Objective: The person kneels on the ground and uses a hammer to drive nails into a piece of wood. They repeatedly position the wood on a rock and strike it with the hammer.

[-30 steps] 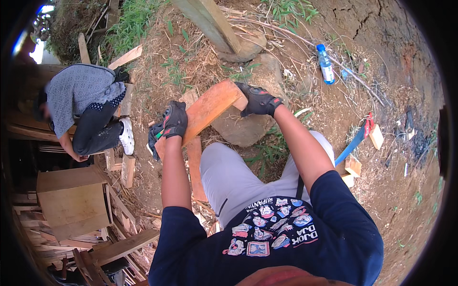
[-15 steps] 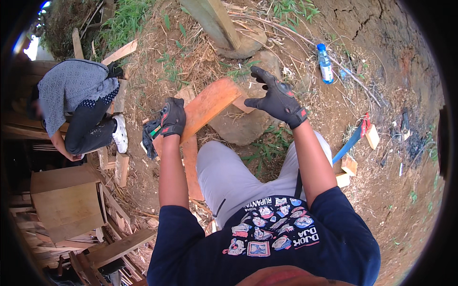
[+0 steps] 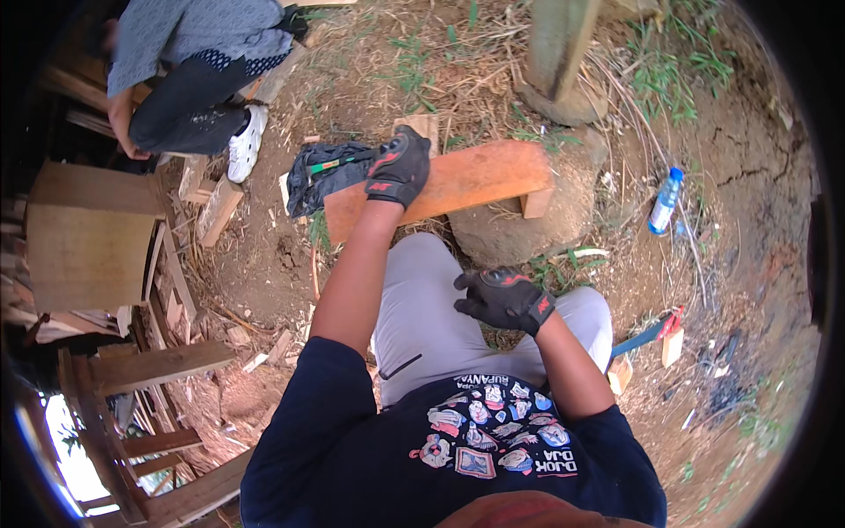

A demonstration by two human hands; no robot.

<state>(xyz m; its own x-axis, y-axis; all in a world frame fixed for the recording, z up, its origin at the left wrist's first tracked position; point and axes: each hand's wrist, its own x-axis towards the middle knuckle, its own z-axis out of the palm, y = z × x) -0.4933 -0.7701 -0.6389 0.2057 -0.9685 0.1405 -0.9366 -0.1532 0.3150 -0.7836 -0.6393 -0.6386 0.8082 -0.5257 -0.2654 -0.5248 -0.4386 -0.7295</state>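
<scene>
My left hand (image 3: 400,165), in a black glove with red marks, is closed over the upper edge of a reddish-brown wooden board (image 3: 480,176). The board lies crosswise beyond my knees, its right part above a large flat stone (image 3: 493,231). Under the board's right end a short wood block (image 3: 537,202) shows. My right hand (image 3: 503,299), gloved alike, hovers over my lap, apart from the board. Its fingers are partly bent and spread, with nothing seen in them. Just left of my left hand lies a black plastic bag (image 3: 319,189) with a green-and-orange object (image 3: 326,165) on it.
At the upper left a person (image 3: 198,79) crouches beside stacked timber. A wooden box (image 3: 92,238) stands left. To my right are a blue-handled tool (image 3: 638,339), a wood offcut (image 3: 672,348) and a water bottle (image 3: 665,202). A post (image 3: 559,53) rises beyond the stone.
My right hand has come down from beside the board's far end to over my lap. The board now lies more level across, with my left hand still on it. The view has swung.
</scene>
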